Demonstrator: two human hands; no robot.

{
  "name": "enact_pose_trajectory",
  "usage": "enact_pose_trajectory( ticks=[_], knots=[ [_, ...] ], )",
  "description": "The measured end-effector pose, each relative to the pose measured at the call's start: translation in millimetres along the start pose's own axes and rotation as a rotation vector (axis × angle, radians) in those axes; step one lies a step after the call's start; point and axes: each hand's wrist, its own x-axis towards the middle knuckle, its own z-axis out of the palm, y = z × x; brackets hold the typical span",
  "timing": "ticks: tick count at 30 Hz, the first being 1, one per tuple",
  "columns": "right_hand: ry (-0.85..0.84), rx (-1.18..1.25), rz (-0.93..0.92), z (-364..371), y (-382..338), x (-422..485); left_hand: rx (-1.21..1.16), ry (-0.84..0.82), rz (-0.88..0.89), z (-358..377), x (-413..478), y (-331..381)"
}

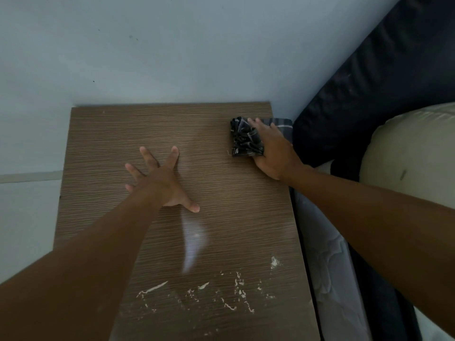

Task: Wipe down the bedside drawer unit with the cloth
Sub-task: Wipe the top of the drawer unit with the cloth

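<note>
Our right hand [269, 150] presses the soft, light, bunched cloth [246, 137] from above, while our left hand [160, 180], spread wide, steadies the drawer unit [221, 193].

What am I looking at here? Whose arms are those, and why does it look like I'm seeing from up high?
There is just one picture, taken by a camera worn on a person's head, so you look down along their own two arms. Below is the brown wood-grain top of the bedside drawer unit, standing against a pale wall. The left hand lies flat on the wood with its fingers spread and holds nothing. The right hand presses a crumpled dark patterned cloth onto the far right corner of the top, ready for wiping. Nearer to the camera, some white flaky smears sit on the wood, not yet cleaned. On the right you see a bed with a cream-coloured pillow.
</note>
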Motion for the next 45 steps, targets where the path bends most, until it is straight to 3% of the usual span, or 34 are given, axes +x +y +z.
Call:
enact_pose_trajectory(
  ticks=[18,31,45],
  knots=[
    [0.053,0.011,0.003,30.1,-35.5,-153.2,0.112,0.069,0.067,13.2,-7.7,-16.0],
    [0.118,-0.009,0.259,73.2,-93.5,-244.7,0.112,0.129,0.198,39.6,-25.6,-50.4],
    [0.235,0.0,0.581,140.1,-193.1,-250.9,0.14,0.092,0.247,53.5,-45.3,-71.0]
  ],
)
